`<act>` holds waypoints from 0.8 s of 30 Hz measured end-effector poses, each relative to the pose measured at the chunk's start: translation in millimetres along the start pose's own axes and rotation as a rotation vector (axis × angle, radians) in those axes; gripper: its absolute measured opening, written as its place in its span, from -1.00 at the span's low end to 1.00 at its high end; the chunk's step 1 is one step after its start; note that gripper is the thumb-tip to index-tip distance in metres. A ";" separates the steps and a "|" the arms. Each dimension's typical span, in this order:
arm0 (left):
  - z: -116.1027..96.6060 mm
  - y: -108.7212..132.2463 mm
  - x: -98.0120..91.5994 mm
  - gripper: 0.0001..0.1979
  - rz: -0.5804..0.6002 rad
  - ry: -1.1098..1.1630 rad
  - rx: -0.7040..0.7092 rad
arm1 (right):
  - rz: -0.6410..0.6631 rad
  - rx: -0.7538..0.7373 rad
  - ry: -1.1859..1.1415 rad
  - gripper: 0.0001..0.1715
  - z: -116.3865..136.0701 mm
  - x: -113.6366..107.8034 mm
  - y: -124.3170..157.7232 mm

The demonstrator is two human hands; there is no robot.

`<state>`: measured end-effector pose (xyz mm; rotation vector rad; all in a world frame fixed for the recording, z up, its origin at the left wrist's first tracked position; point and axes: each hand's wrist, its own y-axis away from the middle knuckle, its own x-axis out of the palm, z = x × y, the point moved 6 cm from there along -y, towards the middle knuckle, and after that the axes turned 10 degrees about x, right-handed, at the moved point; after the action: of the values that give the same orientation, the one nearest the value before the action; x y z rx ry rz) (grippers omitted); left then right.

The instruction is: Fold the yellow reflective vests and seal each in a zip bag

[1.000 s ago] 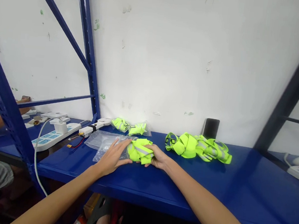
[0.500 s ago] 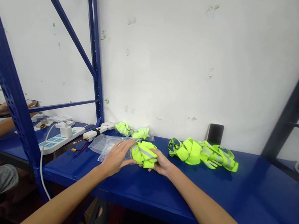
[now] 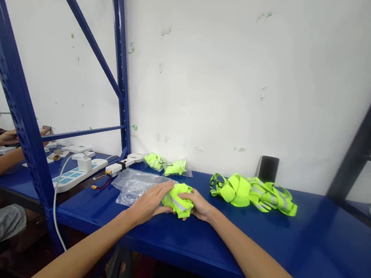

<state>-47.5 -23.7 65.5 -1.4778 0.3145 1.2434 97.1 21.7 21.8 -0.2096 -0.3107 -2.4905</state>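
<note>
The left hand (image 3: 147, 201) and the right hand (image 3: 196, 204) press together from two sides on a loosely folded bundle of fluorescent yellow reflective fabric (image 3: 177, 201); the fingers of both hands are curved and closed on it, so the grip is clamped, not apart; the bundle sits on a blue steel shelf (image 3: 312, 227), between the hands, just at the end of a clear plastic bag (image 3: 134, 186), which lies flat under the left palm; I cannot tell where the bag's mouth is; farther along the shelf, near the wall, are two small bagged yellow bundles (image 3: 166, 164), and to the right lies a loose heap of reflective straps (image 3: 252, 193) beside a black phone (image 3: 267, 169); in my judgement the bundle could spring open if the hands relax, because the fabric is soft and only loosely folded; also the thin bag may slide on the smooth shelf, or a loose fabric edge may catch on the plastic and bunch up.
</note>
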 end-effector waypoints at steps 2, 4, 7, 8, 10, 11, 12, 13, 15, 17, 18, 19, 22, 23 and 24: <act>-1.4 -0.1 1.5 -0.33 0.013 0.018 -0.002 | -0.015 -0.006 -0.011 -0.46 -0.8 0.5 -0.5; -4.3 -0.7 0.9 -0.31 0.024 0.033 0.003 | -0.050 -0.017 -0.025 -0.45 -0.5 -0.9 -0.3; -10.3 -2.7 -0.7 -0.09 0.081 0.033 0.026 | -0.039 0.008 -0.040 -0.48 -1.2 -2.4 -0.5; -12.0 -3.4 -1.2 -0.04 0.105 0.008 0.035 | -0.011 0.032 -0.049 -0.50 -2.2 -2.1 -0.9; -14.2 -4.9 -2.3 -0.06 0.135 -0.070 0.043 | 0.058 0.102 -0.075 -0.53 -5.3 -0.6 -1.6; -14.9 -5.6 -2.6 -0.11 0.140 -0.109 0.044 | 0.086 0.135 -0.089 -0.52 -6.8 0.2 -1.8; -15.4 -6.3 -2.5 -0.17 0.141 -0.138 0.043 | 0.106 0.158 -0.105 -0.50 -7.7 1.1 -1.8; -15.9 -7.0 -1.9 -0.20 0.139 -0.157 0.041 | 0.119 0.168 -0.125 -0.46 -8.0 2.1 -1.8; -16.4 -8.0 -0.1 -0.23 0.130 -0.170 0.033 | 0.119 0.153 -0.174 -0.30 -6.7 3.5 -1.8; -15.0 -8.0 1.3 -0.25 0.115 -0.167 0.019 | 0.123 0.121 -0.220 -0.13 -4.7 5.4 -1.4; -13.4 -7.3 1.8 -0.25 0.112 -0.160 0.011 | 0.135 0.115 -0.229 -0.08 -4.4 7.0 -1.1; -11.4 -6.1 2.4 -0.25 0.115 -0.151 0.005 | 0.154 0.117 -0.228 -0.06 -4.6 8.8 -0.8; -4.5 -0.6 3.7 -0.24 0.142 -0.122 -0.004 | 0.200 0.115 -0.179 -0.27 -5.7 13.0 0.7; -2.7 1.2 3.7 -0.24 0.147 -0.116 -0.003 | 0.201 0.105 -0.157 -0.38 -5.6 13.5 1.2; -1.5 2.5 3.2 -0.24 0.147 -0.112 -0.001 | 0.199 0.090 -0.140 -0.43 -5.2 13.7 1.8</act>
<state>-47.3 -24.5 61.2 -1.3997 0.3522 1.4389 86.8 11.2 20.2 -0.3608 -0.4368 -2.2649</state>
